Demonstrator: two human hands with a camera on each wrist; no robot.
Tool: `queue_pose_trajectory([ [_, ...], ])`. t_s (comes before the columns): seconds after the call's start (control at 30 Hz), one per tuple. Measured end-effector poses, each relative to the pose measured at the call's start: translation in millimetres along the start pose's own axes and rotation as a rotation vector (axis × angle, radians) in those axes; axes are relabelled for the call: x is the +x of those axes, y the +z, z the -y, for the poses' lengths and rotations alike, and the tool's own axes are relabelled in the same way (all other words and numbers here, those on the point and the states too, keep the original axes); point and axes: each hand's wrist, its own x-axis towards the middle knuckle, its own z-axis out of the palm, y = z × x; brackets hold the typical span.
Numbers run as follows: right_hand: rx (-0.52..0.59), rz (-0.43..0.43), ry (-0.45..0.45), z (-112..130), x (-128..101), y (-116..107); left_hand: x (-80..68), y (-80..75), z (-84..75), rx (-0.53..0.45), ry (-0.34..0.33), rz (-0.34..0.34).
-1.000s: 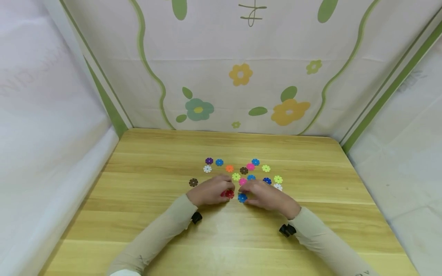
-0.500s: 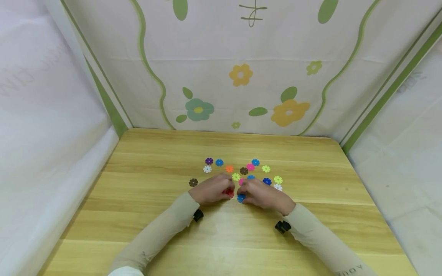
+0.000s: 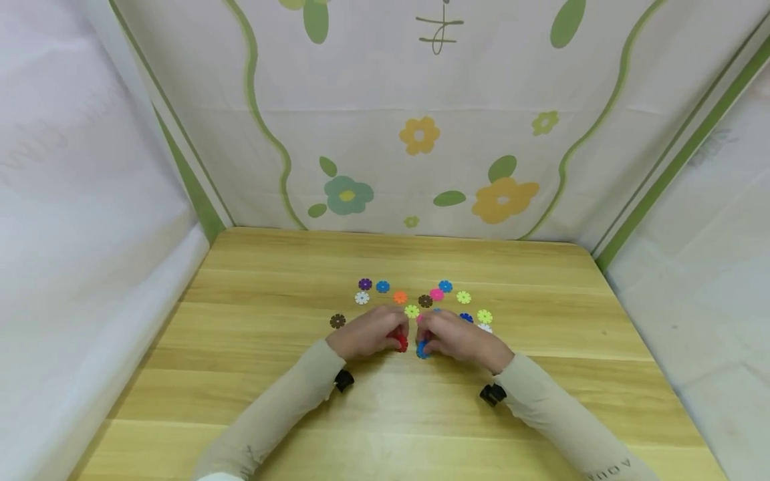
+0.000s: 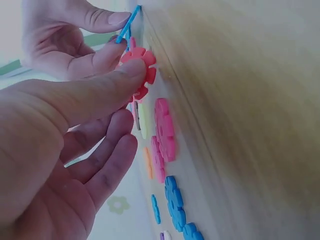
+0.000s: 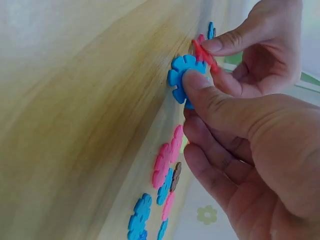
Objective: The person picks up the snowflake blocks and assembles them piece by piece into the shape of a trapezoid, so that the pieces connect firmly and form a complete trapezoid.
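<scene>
My left hand (image 3: 369, 334) pinches a red flower-shaped disc (image 3: 400, 343) between thumb and forefinger, just above the wooden table (image 3: 271, 374). In the left wrist view the red disc (image 4: 140, 70) stands on edge against the thumb tip. My right hand (image 3: 457, 337) pinches a blue flower disc (image 3: 423, 349) the same way, and the blue disc (image 5: 181, 76) sits under the thumb in the right wrist view. The two discs are held edge to edge, a small gap apart. The red disc (image 5: 205, 52) shows thin, edge-on, just beyond the blue one.
Several loose flower discs lie flat behind my hands, among them purple (image 3: 364, 284), orange (image 3: 400, 297), brown (image 3: 337, 321), yellow-green (image 3: 463, 297) and white (image 3: 361, 298). Flower-printed cloth walls (image 3: 421, 133) close in the table's back and sides.
Both hands have drawn closer together. The red and blue discs have come up off the table and now stand on edge, facing each other.
</scene>
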Motion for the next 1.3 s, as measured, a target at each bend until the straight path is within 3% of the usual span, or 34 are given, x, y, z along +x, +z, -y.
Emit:
queue_pose_trajectory([
  [0.33,0.134,-0.116,0.037,-2.5,-14.9,3.6,-14.0,0.3,-3.5,-0.203,-0.077,-0.013],
  [0.53,0.239,-0.246,0.005,-4.6,-23.3,7.2,-28.0,-2.4,-3.3,-0.294,-0.148,-0.086],
  [0.67,0.273,-0.354,-0.023,-5.0,-22.9,9.2,-34.7,-5.2,-0.8,-0.431,-0.172,-0.104],
  [0.87,0.307,-0.519,-0.102,-1.8,-17.7,12.1,-42.3,-8.1,-0.1,-0.711,-0.23,-0.114],
  [1.0,0.311,-0.602,-0.137,0.4,-13.1,13.8,-44.2,-10.2,-2.6,-0.835,-0.271,-0.126],
  [1.3,0.331,-0.682,-0.198,8.3,-7.2,13.7,-45.3,-8.3,-4.2,-0.956,-0.261,-0.13],
])
